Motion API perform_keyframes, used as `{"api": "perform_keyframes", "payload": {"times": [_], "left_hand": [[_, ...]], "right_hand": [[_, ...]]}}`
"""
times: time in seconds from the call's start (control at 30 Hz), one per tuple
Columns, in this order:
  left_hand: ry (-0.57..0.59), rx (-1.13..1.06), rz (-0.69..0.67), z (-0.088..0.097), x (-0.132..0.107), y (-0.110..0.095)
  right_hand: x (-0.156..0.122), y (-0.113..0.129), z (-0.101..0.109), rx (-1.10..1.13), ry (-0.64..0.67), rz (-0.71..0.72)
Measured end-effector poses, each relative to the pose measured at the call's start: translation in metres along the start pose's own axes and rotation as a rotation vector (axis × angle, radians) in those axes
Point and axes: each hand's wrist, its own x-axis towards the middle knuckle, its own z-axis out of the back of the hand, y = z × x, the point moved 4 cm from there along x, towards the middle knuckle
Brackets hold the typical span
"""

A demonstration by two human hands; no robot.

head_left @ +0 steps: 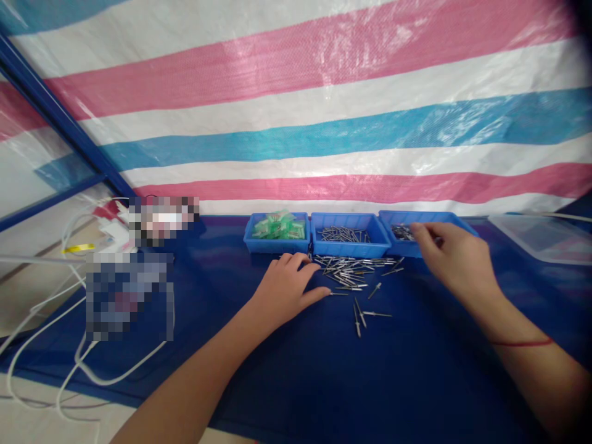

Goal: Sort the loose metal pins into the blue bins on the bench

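Silver pop rivets (345, 271) lie in a loose pile on the dark blue table, with several strays nearer me, such as one rivet (357, 320). My left hand (289, 285) rests at the pile's left side, thumb apart from the slightly bent fingers. A single rivet (340, 294) lies at its thumb tip. Over the right blue bin (398, 217) is my right hand (457, 253), thumb and fingers closed together; whatever they hold is hidden. Small metal parts (402, 232) show in that bin. More rivets (345, 235) fill the middle blue bin (351, 249).
Green-and-clear small packets (280, 227) heap in the left blue bin (277, 246). A clear plastic lid or tray (541, 240) sits at the right. White cables (115, 379) and blurred-out items (129, 296) occupy the left. A striped sheet (296, 148) hangs behind.
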Motion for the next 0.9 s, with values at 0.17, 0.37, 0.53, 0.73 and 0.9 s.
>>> {"api": "perform_keyframes", "payload": {"times": [0.17, 0.37, 0.53, 0.73, 0.9], "left_hand": [[0.088, 0.023, -0.044, -0.009, -0.001, -0.002], [0.097, 0.049, -0.086, -0.012, 0.001, -0.006], [0.077, 0.057, -0.076, -0.010, 0.001, -0.008], [-0.011, -0.138, -0.073, 0.000, 0.003, -0.009], [-0.062, -0.344, -0.050, 0.009, 0.003, -0.012]], "right_hand": [[0.000, -0.002, 0.000, -0.009, 0.005, 0.027], [-0.014, 0.025, -0.005, 0.066, 0.031, 0.177], [-0.030, 0.049, -0.016, 0.166, 0.170, 0.316], [-0.053, 0.075, -0.030, 0.284, 0.419, 0.436], [-0.058, 0.083, -0.034, 0.437, 0.513, 0.455]]}}
